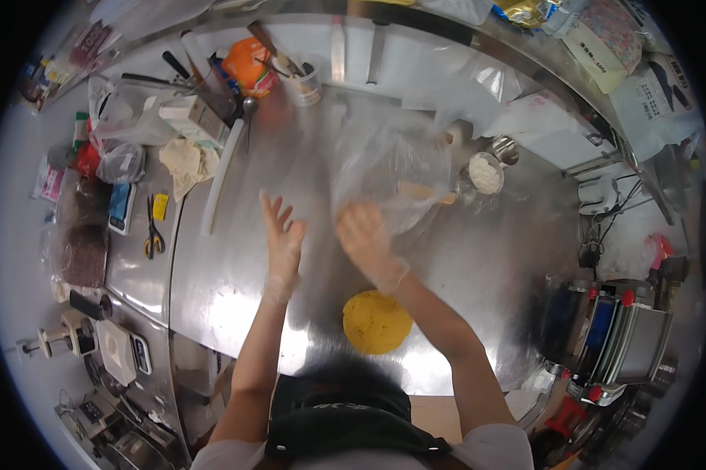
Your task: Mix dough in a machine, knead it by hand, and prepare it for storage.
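My left hand (284,243), in a clear glove, is raised over the steel worktop (212,282) with its fingers apart and nothing in it. My right hand (366,239), also gloved, has curled fingers gripping a crumpled clear plastic sheet (388,157), which stretches up and to the right over the worktop. Under the plastic, at its right side, lies a wooden object (445,197), mostly covered. A smooth round lump of yellow dough (376,321) sits on the steel below my right wrist, near the front edge.
A metal bowl of white stuff (485,174) stands back right beside a metal cup (503,149). A white rod (218,180), scissors (152,235), a cloth (184,164) and a scale (120,211) lie left. Tools in containers (302,86) stand behind. A roller machine (604,337) is at right.
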Motion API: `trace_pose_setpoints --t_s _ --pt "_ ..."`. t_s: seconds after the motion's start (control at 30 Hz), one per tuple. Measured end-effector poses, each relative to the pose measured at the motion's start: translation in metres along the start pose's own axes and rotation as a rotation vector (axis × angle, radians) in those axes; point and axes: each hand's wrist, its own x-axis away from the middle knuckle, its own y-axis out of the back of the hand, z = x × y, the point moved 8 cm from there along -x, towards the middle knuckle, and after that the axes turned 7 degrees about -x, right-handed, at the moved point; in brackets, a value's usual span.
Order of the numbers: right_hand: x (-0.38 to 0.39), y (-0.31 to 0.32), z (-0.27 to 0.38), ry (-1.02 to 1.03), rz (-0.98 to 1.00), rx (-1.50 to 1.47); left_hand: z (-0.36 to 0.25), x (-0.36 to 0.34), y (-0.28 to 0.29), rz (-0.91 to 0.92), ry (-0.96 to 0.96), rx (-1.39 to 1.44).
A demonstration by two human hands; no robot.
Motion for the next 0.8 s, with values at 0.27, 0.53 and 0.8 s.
trace_pose_setpoints --t_s 0.27,0.53,0.8 --pt "0.09 -0.033 0.113 0.074 0.442 -0.265 0.009 0.009 -0.023 0.002 -0.378 -1.114" --pt "0.159 0.093 0.031 -0.904 0.278 -0.229 0.081 0.022 0.093 -0.165 -0.122 -0.822" --pt "0.17 0.039 0.021 -0.939 0.576 -0.455 0.119 0.036 0.106 -0.12 0.069 -1.053"
